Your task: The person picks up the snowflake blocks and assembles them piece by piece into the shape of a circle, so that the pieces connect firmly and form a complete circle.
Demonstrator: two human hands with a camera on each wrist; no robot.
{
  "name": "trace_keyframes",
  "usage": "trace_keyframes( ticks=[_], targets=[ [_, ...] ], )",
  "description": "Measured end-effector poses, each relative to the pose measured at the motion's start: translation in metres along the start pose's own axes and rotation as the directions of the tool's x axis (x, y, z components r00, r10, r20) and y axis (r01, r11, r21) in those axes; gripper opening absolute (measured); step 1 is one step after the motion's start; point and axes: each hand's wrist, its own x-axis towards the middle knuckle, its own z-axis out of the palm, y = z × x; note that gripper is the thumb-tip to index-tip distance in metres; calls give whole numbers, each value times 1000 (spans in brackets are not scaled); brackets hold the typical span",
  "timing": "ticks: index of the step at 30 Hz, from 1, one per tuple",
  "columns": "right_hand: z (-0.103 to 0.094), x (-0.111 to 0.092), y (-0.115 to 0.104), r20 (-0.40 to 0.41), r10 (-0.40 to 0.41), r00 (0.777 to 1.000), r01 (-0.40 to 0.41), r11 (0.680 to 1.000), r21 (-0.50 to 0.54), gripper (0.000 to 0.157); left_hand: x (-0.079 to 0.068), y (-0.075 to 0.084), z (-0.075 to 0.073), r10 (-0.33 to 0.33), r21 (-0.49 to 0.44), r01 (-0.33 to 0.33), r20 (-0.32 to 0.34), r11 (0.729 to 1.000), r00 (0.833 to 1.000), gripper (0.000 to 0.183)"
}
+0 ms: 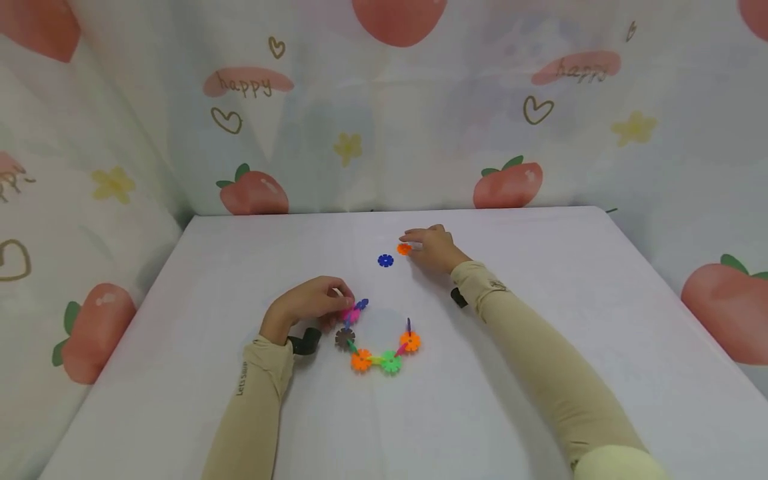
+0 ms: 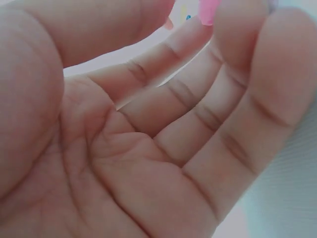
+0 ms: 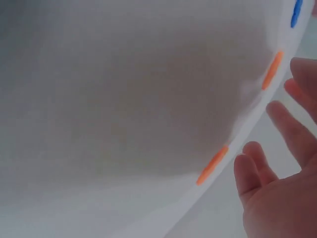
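A curved chain of notched plastic snowflake discs lies on the table in the head view, with a green disc [image 1: 391,362] and an orange end disc [image 1: 411,342] at its near side. At its upper left end, my left hand [image 1: 315,299] pinches a pink disc [image 1: 351,315]; a dark blue disc [image 1: 362,304] sticks out past it. My right hand [image 1: 438,248] reaches over the far part of the table, fingers extended above a loose orange disc [image 1: 404,249]. In the right wrist view those fingers hold nothing, and a second loose orange disc [image 3: 212,165] lies beside them.
A loose blue disc [image 1: 386,261] lies flat left of the right hand. The white table [image 1: 510,413] ends at a patterned curtain [image 1: 384,133] at the back. Black wrist cameras, such as the left one [image 1: 307,341], sit under both wrists.
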Motion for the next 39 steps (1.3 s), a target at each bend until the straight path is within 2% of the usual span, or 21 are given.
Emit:
trace_keyframes(
  ticks=[6, 11, 19, 24, 33, 36, 39],
  targets=[
    [6, 4, -3, -42, -38, 998, 35, 997, -73, 29, 5, 5, 3, 3, 61, -1, -28, 998, 1000, 28],
    [3, 3, -6, -83, -83, 993, 76, 994, -82, 19, 7, 10, 5, -6, 57, 7, -18, 998, 1000, 30],
    [4, 3, -7, -22, -80, 997, 80, 997, -13, 29, 10, 6, 5, 13, 46, -14, 10, 999, 1000, 31],
    [5, 4, -7, 3, -53, 999, 53, 998, -20, 24, 10, 1, 3, 15, 24, -16, 37, 1000, 999, 29],
    [1, -8, -4, -51, 6, 999, 3, 983, 181, 20, 11, 1, 4, 41, 9, -41, 41, 999, 998, 23],
    [1, -12, -6, -65, 33, 997, -16, 970, 244, 16, 11, 1, 5, 34, 4, -34, 43, 999, 999, 24],
    [0, -18, -12, -40, 57, 998, -40, 937, 346, 14, 11, 1, 5, 28, 6, -29, 34, 1000, 999, 23]
  ],
)
